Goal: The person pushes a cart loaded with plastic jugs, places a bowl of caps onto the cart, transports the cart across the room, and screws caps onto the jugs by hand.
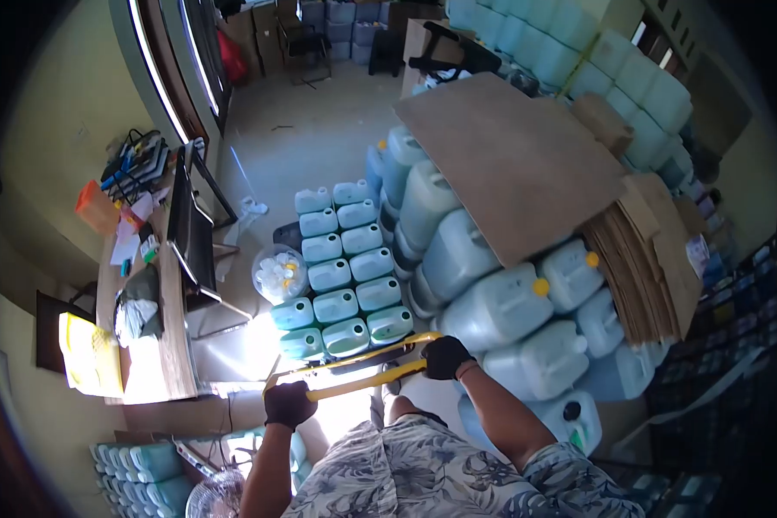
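Both my hands wear dark gloves and are closed around the yellow push handle (367, 381) of a trolley. My left hand (289, 404) grips its left end, and my right hand (447, 356) its right end. Just beyond the handle, rows of small pale-green jerry cans (335, 306) stand close together, several with uncapped dark openings. They appear to sit on the trolley, whose deck is mostly hidden beneath them. A clear round tub (280, 274) of white and yellow caps is beside their left edge.
Large jerry cans (492, 306) crowd the right side, with a cardboard sheet (514, 164) across some and folded cardboard (639, 276) stacked beside it. A chair (194, 242) and cluttered desk (174, 345) line the left. A fan (216, 494) stands at lower left. Floor (276, 147) shows ahead.
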A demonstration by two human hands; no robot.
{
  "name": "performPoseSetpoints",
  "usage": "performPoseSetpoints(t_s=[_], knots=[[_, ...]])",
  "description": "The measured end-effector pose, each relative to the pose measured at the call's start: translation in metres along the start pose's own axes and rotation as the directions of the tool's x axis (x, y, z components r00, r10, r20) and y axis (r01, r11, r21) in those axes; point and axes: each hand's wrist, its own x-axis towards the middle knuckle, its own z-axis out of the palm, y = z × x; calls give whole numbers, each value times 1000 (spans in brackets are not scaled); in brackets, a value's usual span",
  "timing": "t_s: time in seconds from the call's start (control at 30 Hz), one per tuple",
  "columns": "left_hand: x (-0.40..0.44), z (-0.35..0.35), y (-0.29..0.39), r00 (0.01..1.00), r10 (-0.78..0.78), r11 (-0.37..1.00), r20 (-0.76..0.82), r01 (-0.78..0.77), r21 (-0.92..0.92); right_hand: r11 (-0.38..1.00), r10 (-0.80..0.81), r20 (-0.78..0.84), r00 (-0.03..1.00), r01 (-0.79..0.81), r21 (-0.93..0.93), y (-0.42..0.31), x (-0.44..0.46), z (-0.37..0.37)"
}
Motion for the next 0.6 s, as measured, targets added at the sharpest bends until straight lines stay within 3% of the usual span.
performPoseSetpoints(t_s=[0.07,0.2,0.27,0.33,0.47,0.6], knots=[[-35,0,19,996,-62,998,57,63,-4,1000,1,-7,1000,-1,1,-9,-43,22],[-118,21,49,999,-11,1000,-41,11,-8,1000,-26,-62,998,26,-4,-22,-121,60],[-157,27,69,1000,-30,1000,-7,30,-1,997,-64,-95,993,66,27,-32,-163,81],[-204,27,93,995,-65,998,73,63,26,996,-82,-80,993,83,12,-43,-213,110],[-286,48,132,995,-68,996,66,64,64,995,-98,-75,992,99,2,-58,-289,139],[-371,72,160,993,-101,995,56,102,-11,993,-122,-46,991,122,4,-75,-365,177]])
